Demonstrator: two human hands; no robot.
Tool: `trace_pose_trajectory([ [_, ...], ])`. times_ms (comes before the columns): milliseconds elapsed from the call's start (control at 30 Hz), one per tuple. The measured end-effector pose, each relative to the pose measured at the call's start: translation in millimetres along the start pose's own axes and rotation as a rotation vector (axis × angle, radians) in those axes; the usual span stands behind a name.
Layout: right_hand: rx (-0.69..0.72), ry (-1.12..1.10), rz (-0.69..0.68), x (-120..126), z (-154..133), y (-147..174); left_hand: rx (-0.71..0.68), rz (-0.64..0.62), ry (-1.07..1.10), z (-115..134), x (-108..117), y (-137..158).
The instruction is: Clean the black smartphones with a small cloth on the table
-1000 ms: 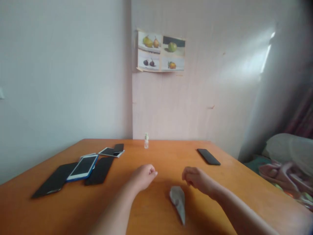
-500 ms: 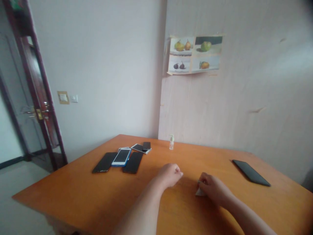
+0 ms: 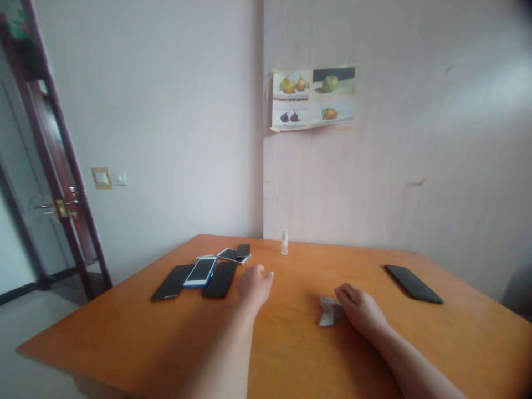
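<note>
My left hand (image 3: pixel 255 286) is over the table, just right of a black phone (image 3: pixel 220 279). Its thumb stands apart from its loosely bent fingers, and nothing shows in it. My right hand (image 3: pixel 361 309) rests on the table with its fingers curled in. A crumpled pale grey cloth or tissue (image 3: pixel 329 312) lies at its fingertips, outside the curl of the fingers. Whether the hand still touches its edge is hard to see.
Left on the orange table (image 3: pixel 291 354) are a blue-edged white phone (image 3: pixel 201 272), another black phone (image 3: pixel 171 282) and several more devices. A clear pump bottle (image 3: pixel 285 244) stands at the back. A dark flat tablet-like slab (image 3: pixel 413 284) lies right.
My left hand has moved left toward the phones, and its thumb has spread. My right hand has loosened from the grey cloth, which now lies beside it. The view has shifted slightly.
</note>
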State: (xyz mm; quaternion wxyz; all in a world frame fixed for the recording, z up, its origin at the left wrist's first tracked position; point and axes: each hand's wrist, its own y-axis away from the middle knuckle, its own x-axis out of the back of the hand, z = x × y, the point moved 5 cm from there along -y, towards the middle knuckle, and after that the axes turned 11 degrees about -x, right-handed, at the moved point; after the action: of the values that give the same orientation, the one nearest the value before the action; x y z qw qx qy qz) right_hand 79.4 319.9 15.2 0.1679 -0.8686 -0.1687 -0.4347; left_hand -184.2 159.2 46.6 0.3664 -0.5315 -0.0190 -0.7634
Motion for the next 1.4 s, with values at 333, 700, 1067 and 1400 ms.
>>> trace_pose_trajectory([
  [333, 0.013, 0.003, 0.005, 1, -2, -1, 0.205, 0.006, -0.274, -28, 33, 14],
  [700, -0.033, -0.017, 0.006, 4, -9, 0, 0.200, -0.068, -0.408, -72, 44, 43],
  [1067, -0.077, -0.046, 0.004, 7, -9, 1, 0.064, -0.136, -0.443, -49, 42, 62],
  [1400, -0.036, -0.047, -0.005, 7, -9, 1, 0.000, -0.086, -0.424, -21, 43, 87],
])
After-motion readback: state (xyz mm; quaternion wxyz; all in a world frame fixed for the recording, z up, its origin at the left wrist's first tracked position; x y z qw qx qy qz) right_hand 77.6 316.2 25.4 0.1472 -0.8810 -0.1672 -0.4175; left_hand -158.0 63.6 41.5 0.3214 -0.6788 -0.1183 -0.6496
